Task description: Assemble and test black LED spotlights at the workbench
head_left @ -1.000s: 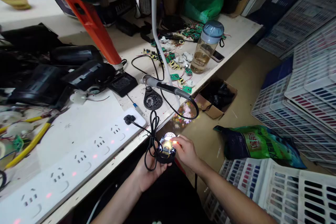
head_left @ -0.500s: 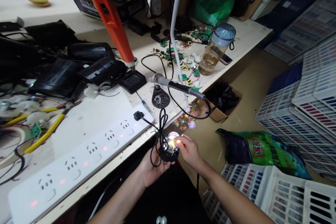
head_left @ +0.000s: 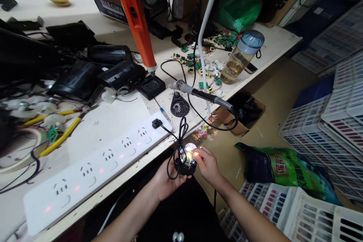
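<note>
In my left hand [head_left: 166, 183] lies a small lit projector lamp [head_left: 187, 167] with a round black base and a bright, glaring top. My left fingers wrap around its side and underside. The thumb and forefinger of my right hand [head_left: 209, 166] close together on the lamp's glowing part, and glare hides exactly what they pinch. A bundled black cord [head_left: 181, 138] hangs over the lamp and leads to a plug [head_left: 157, 123] in the white power strip [head_left: 96, 176]. Coloured light spots [head_left: 205, 132] fall on the floor beyond the lamp.
A soldering iron [head_left: 208, 96] rests in its stand [head_left: 179, 106] near the table edge. Behind are an orange electric screwdriver [head_left: 138, 26], circuit boards [head_left: 195, 62] and a bottle [head_left: 235, 64]. Black housings [head_left: 76, 79] lie left; white crates [head_left: 306, 211] stand right.
The view has shifted slightly, so the table and its things sit farther right and a little lower. Both hands keep their hold on the lamp, with hardly any finger movement.
</note>
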{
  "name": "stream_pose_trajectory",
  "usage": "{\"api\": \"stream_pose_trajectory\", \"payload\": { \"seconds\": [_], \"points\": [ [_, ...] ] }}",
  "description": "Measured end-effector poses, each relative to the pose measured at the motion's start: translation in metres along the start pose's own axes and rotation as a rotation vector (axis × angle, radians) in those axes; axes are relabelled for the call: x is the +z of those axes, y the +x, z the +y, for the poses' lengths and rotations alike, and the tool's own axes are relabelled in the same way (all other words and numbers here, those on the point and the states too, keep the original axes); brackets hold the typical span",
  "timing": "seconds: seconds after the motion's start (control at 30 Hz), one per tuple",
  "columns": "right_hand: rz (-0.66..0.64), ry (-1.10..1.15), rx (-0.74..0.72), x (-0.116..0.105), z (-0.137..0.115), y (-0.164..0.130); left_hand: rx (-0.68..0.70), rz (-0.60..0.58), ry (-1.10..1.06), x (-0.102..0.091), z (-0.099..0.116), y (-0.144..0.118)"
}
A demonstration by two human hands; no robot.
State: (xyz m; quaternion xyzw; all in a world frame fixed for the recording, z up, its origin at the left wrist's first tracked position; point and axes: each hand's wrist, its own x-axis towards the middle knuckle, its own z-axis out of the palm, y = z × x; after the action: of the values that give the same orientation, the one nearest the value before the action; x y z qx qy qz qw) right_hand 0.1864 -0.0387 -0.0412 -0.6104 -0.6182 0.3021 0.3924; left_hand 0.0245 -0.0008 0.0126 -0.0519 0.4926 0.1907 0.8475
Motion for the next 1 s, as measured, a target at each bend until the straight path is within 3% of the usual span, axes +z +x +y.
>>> {"api": "stream_pose_trajectory", "payload": {
  "seconds": [0.7, 1.0],
  "points": [
    [-0.003, -0.018, -0.001, -0.002, -0.004, 0.0, -0.02, -0.122, 0.002, -0.015, -0.001, 0.008],
    [-0.009, -0.027, -0.05, -0.014, -0.019, 0.003, 0.004, -0.129, -0.017, -0.014, 0.0, 0.003]
  ]
}}
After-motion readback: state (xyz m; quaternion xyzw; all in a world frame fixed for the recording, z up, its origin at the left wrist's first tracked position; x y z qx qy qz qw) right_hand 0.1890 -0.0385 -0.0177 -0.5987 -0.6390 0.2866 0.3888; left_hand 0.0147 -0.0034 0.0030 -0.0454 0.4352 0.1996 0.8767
